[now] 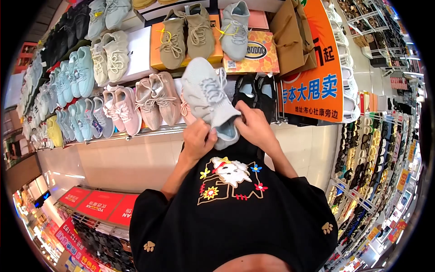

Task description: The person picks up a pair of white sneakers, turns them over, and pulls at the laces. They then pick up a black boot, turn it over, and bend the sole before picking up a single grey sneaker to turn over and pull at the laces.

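Black printed shirt [272, 217] fills the lower frame as left hand [197, 141] and right hand [254, 126], fingers clamped on the heel collar of a grey sneaker [206, 93] at frame centre, could let its unsupported toe tip onto the pink sneakers [122, 106] left of centre.

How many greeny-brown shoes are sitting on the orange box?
2. One greeny-brown shoe sits on the orange box, the other right beside it. Both are above the grey shoe held by the left hand and right hand. More may be hidden.
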Available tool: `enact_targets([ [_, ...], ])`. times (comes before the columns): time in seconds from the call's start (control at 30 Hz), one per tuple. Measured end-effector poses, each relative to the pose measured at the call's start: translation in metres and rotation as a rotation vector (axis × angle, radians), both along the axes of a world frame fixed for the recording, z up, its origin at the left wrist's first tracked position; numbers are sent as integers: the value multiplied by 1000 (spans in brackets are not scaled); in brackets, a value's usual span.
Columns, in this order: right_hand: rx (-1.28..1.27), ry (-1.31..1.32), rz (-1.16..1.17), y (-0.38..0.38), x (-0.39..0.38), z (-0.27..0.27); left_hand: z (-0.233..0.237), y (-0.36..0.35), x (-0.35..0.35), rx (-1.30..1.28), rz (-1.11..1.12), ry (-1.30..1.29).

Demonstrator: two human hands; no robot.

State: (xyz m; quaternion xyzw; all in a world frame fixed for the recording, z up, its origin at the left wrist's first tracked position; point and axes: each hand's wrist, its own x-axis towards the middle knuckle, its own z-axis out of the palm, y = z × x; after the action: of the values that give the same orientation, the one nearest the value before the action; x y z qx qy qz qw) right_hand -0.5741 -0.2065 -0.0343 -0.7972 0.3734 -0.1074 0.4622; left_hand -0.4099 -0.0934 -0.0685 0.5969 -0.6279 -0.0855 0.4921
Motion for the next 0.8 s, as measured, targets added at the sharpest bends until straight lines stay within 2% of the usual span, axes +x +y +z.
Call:
enact_targets([
  [0.07, 86, -146, -222, 11, 7, -4, -1, 1, 8, 5, 58, 90],
  [0.13, -7, -194, -277, 25, 17, -7, -4, 3, 18, 34, 32, 89],
  [0.2, -311, -209, -395, 40, 24, -19, -9, 4, 27, 50, 53, 194],
  [0.27, -369, -197, -427, 51, 30, -20, -13, 9, 38, 119, 10, 280],
  [0.33, -294, -165, -475, 61, 34, -21, -18, 10, 50, 85, -22, 519],
  [0.37, -299, -150, -492, 64, 38, -20, -38, 15, 55, 159, -24, 729],
  [0.4, -324, -165, -505, 69, 40, -16, -44, 15, 61, 170, -38, 746],
  [0.47, -341, -166, -525, 84, 43, -12, -56, 8, 76, 296, -107, 992],
  [0.5, -302, -145, -530, 90, 45, -10, -72, 11, 86, 399, -261, 1169],
  [0.53, -267, -130, -532, 95, 48, -8, -79, 13, 89, 395, -265, 1168],
  [0.6, -176, -146, -523, 103, 52, -6, -88, 25, 91, 531, -571, 1483],
  [0.63, -132, -190, -465, 104, 52, -9, -91, 31, 95, 594, -578, 1605],
  [0.73, -35, -243, -383, 103, 57, -9, -87, 41, 105, 682, -647, 1678],
  [0.8, 27, -242, -355, 97, 57, -5, -87, 43, 105, 640, -614, 1717],
])
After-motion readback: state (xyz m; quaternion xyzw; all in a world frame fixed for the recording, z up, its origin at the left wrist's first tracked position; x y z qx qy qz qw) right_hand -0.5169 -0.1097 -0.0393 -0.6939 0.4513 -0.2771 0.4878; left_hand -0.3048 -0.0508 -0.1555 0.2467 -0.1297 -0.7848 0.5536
